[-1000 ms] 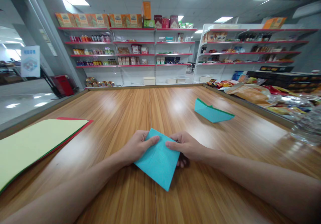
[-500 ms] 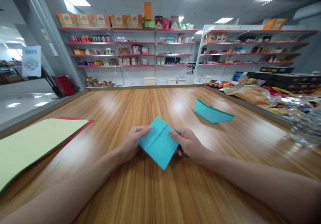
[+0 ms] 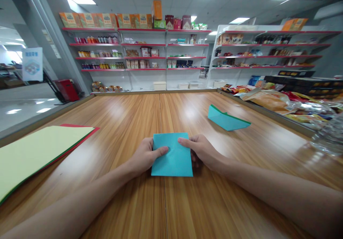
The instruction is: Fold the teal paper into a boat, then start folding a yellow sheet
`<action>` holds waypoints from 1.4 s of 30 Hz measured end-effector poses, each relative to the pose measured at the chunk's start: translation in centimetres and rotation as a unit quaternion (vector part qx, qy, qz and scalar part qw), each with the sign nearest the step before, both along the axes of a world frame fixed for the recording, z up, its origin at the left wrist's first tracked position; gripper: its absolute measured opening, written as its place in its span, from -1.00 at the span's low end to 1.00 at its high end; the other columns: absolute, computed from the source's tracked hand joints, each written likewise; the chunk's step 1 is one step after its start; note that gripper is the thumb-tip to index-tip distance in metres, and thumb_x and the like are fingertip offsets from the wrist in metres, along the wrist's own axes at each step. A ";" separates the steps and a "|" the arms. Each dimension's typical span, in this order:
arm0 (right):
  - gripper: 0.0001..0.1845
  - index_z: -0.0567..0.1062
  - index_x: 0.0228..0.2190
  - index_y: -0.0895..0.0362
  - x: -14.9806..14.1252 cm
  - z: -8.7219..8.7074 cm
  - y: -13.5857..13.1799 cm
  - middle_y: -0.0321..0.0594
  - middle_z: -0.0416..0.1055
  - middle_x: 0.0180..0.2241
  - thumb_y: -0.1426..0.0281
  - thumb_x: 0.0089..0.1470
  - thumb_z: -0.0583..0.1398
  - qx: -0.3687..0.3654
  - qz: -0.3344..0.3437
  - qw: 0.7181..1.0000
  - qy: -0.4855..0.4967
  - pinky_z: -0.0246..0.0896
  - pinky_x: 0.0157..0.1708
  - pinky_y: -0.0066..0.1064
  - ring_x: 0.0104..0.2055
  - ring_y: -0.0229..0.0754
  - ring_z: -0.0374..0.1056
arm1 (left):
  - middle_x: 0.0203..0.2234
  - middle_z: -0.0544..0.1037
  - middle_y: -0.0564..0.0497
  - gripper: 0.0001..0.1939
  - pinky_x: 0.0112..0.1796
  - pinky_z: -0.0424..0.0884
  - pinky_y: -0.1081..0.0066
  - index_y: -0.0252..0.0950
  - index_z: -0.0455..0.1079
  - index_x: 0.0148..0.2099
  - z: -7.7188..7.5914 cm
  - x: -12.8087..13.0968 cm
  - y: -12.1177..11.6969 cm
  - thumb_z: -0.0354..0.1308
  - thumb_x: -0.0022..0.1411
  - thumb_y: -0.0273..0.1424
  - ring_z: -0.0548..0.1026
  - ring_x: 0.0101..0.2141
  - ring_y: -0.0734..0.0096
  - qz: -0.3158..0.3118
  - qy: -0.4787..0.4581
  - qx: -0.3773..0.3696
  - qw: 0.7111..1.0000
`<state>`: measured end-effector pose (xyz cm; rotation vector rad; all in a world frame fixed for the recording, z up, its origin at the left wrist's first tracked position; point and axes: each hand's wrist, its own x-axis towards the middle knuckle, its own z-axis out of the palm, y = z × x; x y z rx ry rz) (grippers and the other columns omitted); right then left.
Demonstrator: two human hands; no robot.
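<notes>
A folded square of light blue paper (image 3: 173, 162) is held between both hands, just over the middle of the wooden table (image 3: 128, 203). My left hand (image 3: 146, 155) grips its left side, thumb pressed flat on the front face. On the right edge, my right hand (image 3: 202, 151) pinches it, thumb on top near the upper corner. The fingers behind the paper are mostly hidden. Farther back to the right lies a folded paper boat (image 3: 227, 120), blue with a green edge.
Sheets of coloured paper (image 3: 45, 148), pale yellow on top with green and red below, lie at the left. A clear plastic container (image 3: 328, 135) stands at the right edge. Snack packets (image 3: 270, 101) pile beyond the table's right border. Stocked shelves (image 3: 144, 69) line the back.
The blue paper has turned from a diamond position to a square one, its lower edge now level. My left thumb has moved inward over its face. The paper boat stays put.
</notes>
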<state>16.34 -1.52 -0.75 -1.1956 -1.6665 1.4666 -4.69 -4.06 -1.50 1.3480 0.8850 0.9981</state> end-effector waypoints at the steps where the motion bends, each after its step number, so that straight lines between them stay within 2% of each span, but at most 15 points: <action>1: -0.45 0.31 -0.64 0.17 0.0 0.1 -0.1 -0.34 0.25 -0.78 -0.06 0.00 0.16 0.015 -0.004 1.000 -0.017 0.01 -0.87 -0.55 -0.81 -0.33 0.17 | -0.38 0.56 -0.12 -0.63 -0.35 0.43 0.40 -0.43 0.44 -0.25 0.0 0.0 -0.1 0.30 0.04 -0.21 0.49 -0.40 0.35 0.008 0.002 -0.001 1.000; 5: -0.45 0.31 -0.58 0.16 0.2 0.0 -0.3 -0.36 0.25 -0.76 -0.08 0.05 0.09 0.053 0.063 0.996 -0.030 -0.04 -0.88 -0.60 -0.80 -0.36 0.15 | -0.43 0.52 -0.07 -0.58 -0.41 0.39 0.42 -0.41 0.41 -0.28 0.1 0.3 -0.2 0.30 0.00 -0.13 0.44 -0.45 0.38 0.014 0.018 -0.004 1.000; 8: -0.36 0.26 -0.70 0.17 0.3 -0.4 -0.4 -0.34 0.20 -0.81 -0.09 0.08 0.02 0.062 0.094 0.994 -0.016 -0.11 -0.86 -0.61 -0.82 -0.40 0.10 | -0.61 0.36 0.05 -0.53 -0.56 0.21 0.50 -0.36 0.31 -0.45 -0.2 0.8 0.1 0.14 0.09 0.01 0.29 -0.59 0.49 0.114 0.087 0.034 0.989; 11: -0.37 0.27 -0.74 0.17 0.2 -0.6 -0.5 -0.32 0.21 -0.81 -0.07 0.06 0.07 0.060 0.103 0.993 -0.023 -0.12 -0.87 -0.60 -0.82 -0.41 0.07 | -0.71 0.13 0.13 -0.42 -0.62 -0.05 0.48 -0.28 0.07 -0.62 -0.3 1.1 0.5 -0.05 0.18 0.09 0.09 -0.66 0.54 0.226 0.207 0.119 0.945; 14: -0.39 0.31 -0.73 0.18 -0.1 -0.5 -1.0 -0.31 0.26 -0.77 -0.05 0.04 0.09 0.053 0.120 0.991 -0.021 -0.08 -0.86 -0.60 -0.80 -0.40 0.12 | -0.73 0.08 0.12 -0.40 -0.60 -0.11 0.44 -0.26 -0.03 -0.65 0.0 1.0 0.7 -0.15 0.23 0.08 0.05 -0.65 0.53 0.256 0.291 0.188 0.902; 18: -0.38 0.30 -0.79 0.19 -0.3 -0.2 -1.2 -0.31 0.21 -0.81 0.03 0.09 0.06 0.077 0.102 0.991 -0.029 -0.14 -0.85 -0.60 -0.80 -0.42 0.10 | -0.73 0.17 0.08 -0.41 -0.58 -0.04 0.42 -0.27 0.06 -0.66 0.4 0.8 0.6 -0.18 0.30 -0.01 0.12 -0.66 0.49 0.252 0.339 0.203 0.883; 21: -0.44 0.26 -0.81 0.16 0.2 0.4 -0.3 -0.33 0.17 -0.85 0.11 0.08 0.06 -0.014 0.103 0.991 -0.079 -0.27 -0.89 -0.56 -0.86 -0.41 -0.01 | -0.59 0.40 -0.02 -0.57 -0.49 0.19 0.39 -0.31 0.36 -0.46 0.5 0.7 0.0 -0.09 0.30 -0.14 0.35 -0.56 0.36 0.252 0.410 0.224 0.847; 23: -0.51 0.27 -0.80 0.16 0.7 1.1 0.5 -0.33 0.19 -0.86 0.19 0.03 0.09 -0.062 0.104 0.982 -0.146 -0.30 -0.90 -0.55 -0.88 -0.41 -0.04 | -0.27 0.51 -0.17 -0.69 -0.25 0.34 0.26 -0.35 0.40 -0.09 0.5 0.8 -0.5 -0.04 0.30 -0.26 0.47 -0.26 0.17 0.223 0.425 0.297 0.825; 24: -0.54 0.29 -0.81 0.16 0.9 1.5 0.8 -0.33 0.18 -0.87 0.23 0.00 0.10 -0.075 0.113 0.973 -0.185 -0.29 -0.90 -0.55 -0.88 -0.41 -0.05 | -0.09 0.47 -0.22 -0.66 -0.10 0.33 0.19 -0.34 0.34 0.05 0.5 0.8 -0.7 -0.04 0.30 -0.32 0.43 -0.08 0.12 0.171 0.418 0.345 0.823; 26: -0.57 0.31 -0.82 0.18 1.3 2.1 1.2 -0.31 0.18 -0.88 0.28 -0.03 0.10 -0.079 0.132 0.958 -0.242 -0.24 -0.89 -0.56 -0.88 -0.41 -0.03 | 0.11 0.34 -0.22 -0.59 0.10 0.19 0.14 -0.31 0.23 0.19 0.7 0.9 -1.3 -0.09 0.33 -0.41 0.26 0.14 0.14 -0.003 0.403 0.414 0.816; 28: -0.57 0.32 -0.83 0.18 1.5 2.6 1.4 -0.28 0.19 -0.88 0.30 -0.05 0.10 -0.074 0.137 0.947 -0.279 -0.20 -0.88 -0.56 -0.88 -0.40 -0.01 | 0.21 0.22 -0.21 -0.54 0.19 0.06 0.12 -0.32 0.13 0.27 1.1 1.1 -1.8 -0.14 0.36 -0.41 0.11 0.23 0.17 -0.163 0.413 0.419 0.792; 29: -0.57 0.31 -0.84 0.18 1.6 2.7 1.4 -0.27 0.19 -0.88 0.29 -0.05 0.11 -0.071 0.133 0.944 -0.293 -0.19 -0.88 -0.56 -0.88 -0.40 0.00 | 0.25 0.13 -0.22 -0.51 0.21 -0.01 0.11 -0.34 0.04 0.31 1.3 1.1 -2.0 -0.16 0.37 -0.38 0.03 0.26 0.17 -0.205 0.432 0.406 0.779; 33: -0.55 0.30 -0.84 0.18 1.5 2.5 1.5 -0.27 0.17 -0.89 0.25 -0.05 0.13 -0.050 0.106 0.938 -0.326 -0.19 -0.88 -0.55 -0.88 -0.38 0.00 | 0.32 -0.22 -0.19 -0.37 0.24 -0.19 0.07 -0.37 -0.27 0.37 2.4 1.6 -3.3 -0.21 0.38 -0.24 -0.24 0.29 0.16 -0.236 0.514 0.333 0.754; 38: -0.53 0.26 -0.86 0.16 1.1 2.1 1.5 -0.25 0.18 -0.89 0.28 -0.03 0.11 -0.021 0.092 0.939 -0.331 -0.12 -0.89 -0.54 -0.87 -0.34 0.07 | 0.30 -0.36 -0.29 -0.13 0.23 -0.24 0.01 -0.51 -0.37 0.36 3.5 2.3 -5.1 -0.13 0.28 -0.02 -0.34 0.28 0.05 -0.235 0.554 0.263 0.754; 42: -0.58 0.24 -0.84 0.13 0.7 2.2 0.8 -0.26 0.19 -0.88 0.31 -0.06 0.11 0.009 0.064 0.937 -0.343 -0.04 -0.89 -0.50 -0.86 -0.29 0.11 | 0.28 -0.40 -0.30 0.00 0.21 -0.20 -0.06 -0.50 -0.40 0.36 4.3 2.1 -5.7 -0.09 0.19 0.10 -0.35 0.28 -0.02 -0.249 0.551 0.231 0.762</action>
